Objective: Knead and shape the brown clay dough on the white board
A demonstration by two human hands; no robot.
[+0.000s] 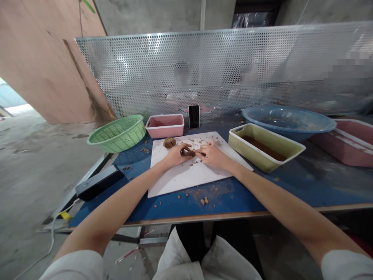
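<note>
On a white board [171, 181] lies a round brown clay-like lump [169, 142], just behind my left hand [176, 154]. That hand is curled, its thumb and fingers closed around a smaller dark brown clay-like piece [191, 153]. My right hand [214, 155] meets the piece from the right, fingertips pressed together at its edge. Whether the right fingers hold something small is too fine to make out. Brown crumbs [198, 162] are scattered on the board around both hands.
A green basket [119, 134], pink tub [165, 131] and upright phone [194, 116] stand behind. At right are an olive tub [262, 155] of brown liquid, a blue basin [288, 120] and another pink tub [346, 142]. A dark box [100, 182] sits left; perforated metal [210, 70] rises behind.
</note>
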